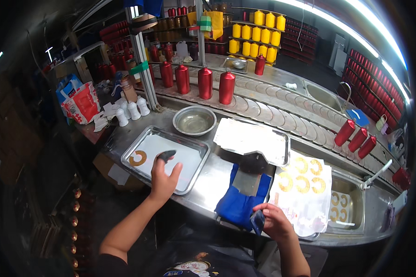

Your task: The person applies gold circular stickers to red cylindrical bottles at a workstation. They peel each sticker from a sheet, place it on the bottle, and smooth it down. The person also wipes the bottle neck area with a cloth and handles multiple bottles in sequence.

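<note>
My left hand [164,179] hovers over a metal tray [198,173] at the left, thumb and index finger apart and nothing held. A black cover wraps the index fingertip. On the white sheet in the tray lies one gold C-shaped decal [137,158], left of that hand. My right hand [278,222] is closed on a small, dark blue, flat piece [258,220] at the bench's front edge; its exact kind I cannot make out. Just beyond is a blue cloth [233,210], spread under a grey stand with a dark top [253,162].
Decal sheets [302,210] lie right of the cloth, beside a sink [356,194]. Behind are a tray of white sheets [282,138] and a metal water bowl [194,121]. Red bottles [227,87] stand along a conveyor [282,108]. White cup-like pieces [134,111] stand at the left.
</note>
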### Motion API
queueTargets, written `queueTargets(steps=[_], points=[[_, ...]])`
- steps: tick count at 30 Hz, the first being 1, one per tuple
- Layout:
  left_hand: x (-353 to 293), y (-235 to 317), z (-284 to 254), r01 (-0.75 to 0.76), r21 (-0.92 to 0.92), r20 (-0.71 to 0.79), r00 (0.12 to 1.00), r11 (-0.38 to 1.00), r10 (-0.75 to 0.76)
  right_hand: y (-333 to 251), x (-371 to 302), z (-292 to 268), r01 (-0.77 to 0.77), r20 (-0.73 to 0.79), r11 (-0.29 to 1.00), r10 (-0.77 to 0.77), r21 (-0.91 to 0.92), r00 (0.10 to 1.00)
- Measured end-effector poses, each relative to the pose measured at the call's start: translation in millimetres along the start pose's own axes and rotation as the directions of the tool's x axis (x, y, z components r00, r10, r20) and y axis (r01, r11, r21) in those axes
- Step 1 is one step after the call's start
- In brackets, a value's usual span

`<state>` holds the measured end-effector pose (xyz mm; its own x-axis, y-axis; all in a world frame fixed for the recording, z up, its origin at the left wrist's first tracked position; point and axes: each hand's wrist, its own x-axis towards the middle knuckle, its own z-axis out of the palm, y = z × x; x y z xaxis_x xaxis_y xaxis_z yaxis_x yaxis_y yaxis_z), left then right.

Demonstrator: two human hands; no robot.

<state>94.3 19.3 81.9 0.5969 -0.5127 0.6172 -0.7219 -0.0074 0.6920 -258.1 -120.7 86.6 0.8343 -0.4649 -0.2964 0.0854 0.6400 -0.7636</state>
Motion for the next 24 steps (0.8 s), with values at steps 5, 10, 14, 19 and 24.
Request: queueTargets(steps=[5, 10, 14, 19, 24], points=[[151, -39, 127, -0.003, -0.007, -0.011, 1.0, 1.0, 0.003, -27, 3, -30, 0.077, -0.127, 0.996, -0.072, 0.038, 0.989], [334, -107, 243, 0.315, -0.126, -0.044, 0.945, 0.941, -0.323, -38, 29, -55, 0.161, -0.303, 0.987, -0.146, 0.025, 0.942], [411, -144, 315, 0.308, 0.071, -0.177, 0.94, 0.949, -0.291, -35, 42, -67, 0.245, -0.386, 0.969, -0.215, 0.029, 0.897], [407, -160, 379, 0.157, -0.053, -0.008, 0.987, 0.986, -0.158, -35, 47, -74, 0.219, -0.464, 0.975, -0.207, -0.029, 0.861], [391, -154, 399, 0.127, -0.199, -0.02, 0.991, 0.972, -0.133, -32, 53, -66, 0.225, -0.586, 0.974, -0.187, -0.009, 0.788]])
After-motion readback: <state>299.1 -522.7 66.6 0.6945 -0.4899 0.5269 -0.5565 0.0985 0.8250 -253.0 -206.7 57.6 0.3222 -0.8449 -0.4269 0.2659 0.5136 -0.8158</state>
